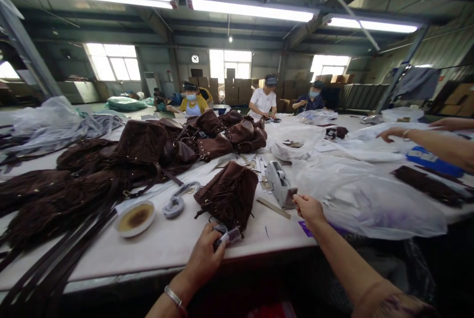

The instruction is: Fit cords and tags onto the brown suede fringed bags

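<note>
Grey bundle [219, 228] over the desk [96, 258], beside a brown bag [231, 189], left hand [204, 250] wrapped round it; right hand [310, 210] pinched closed at tape dispenser [278, 187] (tape unclear). Likely taping; next needs steady pulling.

Near the front edge of the table [99, 258], a single bag [231, 192] is sitting, the left hand [207, 249] reaching in before it. A tape dispenser [278, 187] is standing to the bag's right, with the right hand [309, 209] at its near end. Leftward, a coiled strap [173, 208] is lying between bag and dish [135, 219]. A heap of bags [144, 142] is spreading behind these; plastic wrapping [366, 194] is filling the right side. Across the table, people [262, 103] are working, boxes [237, 93] standing behind them.
</note>
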Motion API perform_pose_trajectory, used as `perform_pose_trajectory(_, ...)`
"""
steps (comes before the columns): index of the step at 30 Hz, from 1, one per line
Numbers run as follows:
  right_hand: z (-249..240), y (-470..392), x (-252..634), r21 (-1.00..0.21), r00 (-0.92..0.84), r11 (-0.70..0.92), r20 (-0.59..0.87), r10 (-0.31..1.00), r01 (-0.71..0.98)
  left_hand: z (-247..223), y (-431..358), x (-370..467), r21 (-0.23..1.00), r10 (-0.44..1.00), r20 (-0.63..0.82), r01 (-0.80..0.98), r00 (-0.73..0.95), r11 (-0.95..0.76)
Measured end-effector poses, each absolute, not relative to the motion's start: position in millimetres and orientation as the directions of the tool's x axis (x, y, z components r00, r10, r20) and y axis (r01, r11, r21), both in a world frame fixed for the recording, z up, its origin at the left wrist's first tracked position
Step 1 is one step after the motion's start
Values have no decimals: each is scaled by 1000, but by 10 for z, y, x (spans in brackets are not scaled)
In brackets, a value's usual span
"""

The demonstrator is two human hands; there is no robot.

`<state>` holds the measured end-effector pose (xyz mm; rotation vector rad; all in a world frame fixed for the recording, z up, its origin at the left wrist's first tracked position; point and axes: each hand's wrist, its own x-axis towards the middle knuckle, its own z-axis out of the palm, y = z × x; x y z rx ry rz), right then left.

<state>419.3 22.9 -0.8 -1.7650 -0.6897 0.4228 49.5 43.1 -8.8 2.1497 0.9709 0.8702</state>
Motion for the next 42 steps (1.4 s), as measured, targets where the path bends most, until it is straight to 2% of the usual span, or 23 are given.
perform_pose_trajectory(7, 138, 96, 4212, -812, 714, -333, 141, 686, 480, -137, 388, 467, 756, 805, 350, 362, 480, -545)
perform_pose_trajectory(10, 182, -81, 3754, -772, 567, -238, 186, 803, 590, -150, 376, 460, 751, 795, 375, 347, 477, -562)
perform_pose_trajectory(13, 190, -274, 3045, -869, 228, -57, 66, 971, 492, -155, 374, 456, 746, 789, 394, 337, 472, -574)
perform_pose_trajectory(16, 136, -347, 2403, -936, 95, -30, 3, 996, 352, -154, 358, 445, 743, 782, 401, 330, 477, -582)
perform_pose_trajectory(21, -34, -191, 1958, -969, 120, -92, -66, 991, 230, -168, 331, 405, 730, 765, 413, 323, 495, -603)
perform_pose_trajectory(29, -202, -98, 1956, -927, 216, -180, -112, 970, 330, -238, 323, 374, 720, 759, 443, 315, 477, -618)
perform_pose_trajectory(33, -235, -119, 1939, -906, 260, -267, -186, 948, 327, -268, 316, 367, 710, 756, 445, 326, 480, -624)
perform_pose_trajectory(42, -145, -87, 1854, -873, 324, -344, -234, 917, 345, -269, 297, 364, 687, 752, 449, 352, 483, -636)
